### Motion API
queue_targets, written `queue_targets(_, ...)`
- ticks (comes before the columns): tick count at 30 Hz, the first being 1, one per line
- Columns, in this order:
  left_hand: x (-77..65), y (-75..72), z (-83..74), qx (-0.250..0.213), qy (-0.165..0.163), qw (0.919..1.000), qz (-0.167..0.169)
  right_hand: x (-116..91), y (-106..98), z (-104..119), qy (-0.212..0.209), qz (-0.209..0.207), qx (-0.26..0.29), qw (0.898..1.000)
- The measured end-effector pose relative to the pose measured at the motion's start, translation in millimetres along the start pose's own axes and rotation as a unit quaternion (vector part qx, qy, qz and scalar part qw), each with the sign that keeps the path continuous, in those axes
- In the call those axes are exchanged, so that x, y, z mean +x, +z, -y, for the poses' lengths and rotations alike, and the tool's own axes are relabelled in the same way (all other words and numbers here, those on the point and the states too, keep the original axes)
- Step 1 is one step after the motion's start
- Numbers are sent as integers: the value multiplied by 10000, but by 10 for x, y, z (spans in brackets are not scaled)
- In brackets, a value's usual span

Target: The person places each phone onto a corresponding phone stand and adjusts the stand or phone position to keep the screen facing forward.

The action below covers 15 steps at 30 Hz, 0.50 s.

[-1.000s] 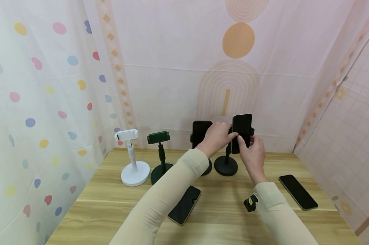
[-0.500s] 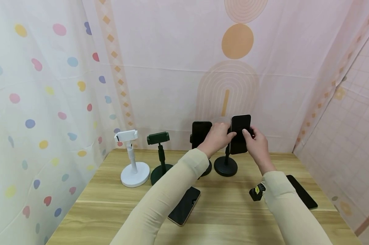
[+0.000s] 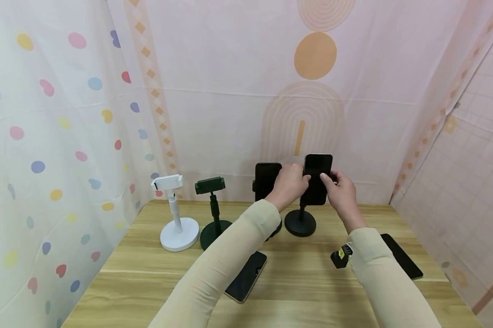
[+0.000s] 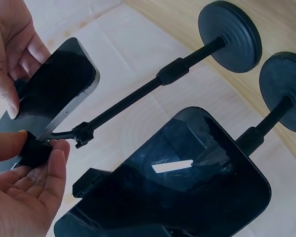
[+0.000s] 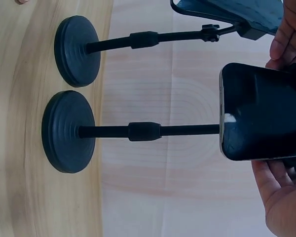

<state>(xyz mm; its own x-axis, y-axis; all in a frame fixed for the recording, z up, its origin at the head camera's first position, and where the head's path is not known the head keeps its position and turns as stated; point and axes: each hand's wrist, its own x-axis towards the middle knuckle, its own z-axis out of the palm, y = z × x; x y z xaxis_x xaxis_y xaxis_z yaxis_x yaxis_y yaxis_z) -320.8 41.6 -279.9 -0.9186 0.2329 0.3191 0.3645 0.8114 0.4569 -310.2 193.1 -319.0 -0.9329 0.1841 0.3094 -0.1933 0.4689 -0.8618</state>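
Observation:
A black smartphone [image 3: 317,166] stands upright at the head of a black phone stand [image 3: 300,224]. At its left edge my left hand [image 3: 288,186] pinches the stand's black clamp end [image 4: 34,152] between thumb and fingers. My right hand [image 3: 343,196] grips the phone's right side, thumb on the screen and fingers behind, near the other clamp end. In the right wrist view, the phone [image 5: 261,113] covers most of the clamp. Just left of this, a second phone [image 3: 267,177] sits in another black stand [image 5: 78,51], partly hidden by my left hand and sleeve.
A white phone stand [image 3: 179,234] and a dark green one [image 3: 215,205] stand at the left, both with bare holders. One phone [image 3: 246,278] lies on the wooden table [image 3: 295,291] in front. Another phone [image 3: 402,257] lies at the right, partly behind my right sleeve.
My right hand has moved up the phone's right side, its thumb now higher on the screen. The phone has shifted slightly left against its stand. My left hand stays at the clamp.

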Motion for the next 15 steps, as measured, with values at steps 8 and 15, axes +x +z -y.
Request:
queue_targets(8,3,20,-14,206,-152,9997,-55,-18,-3,13,76,105,-86,9999)
queue_targets(15,9,15,-29,294,-194,9993,-143,-4,1,22,93,92,-102,9999)
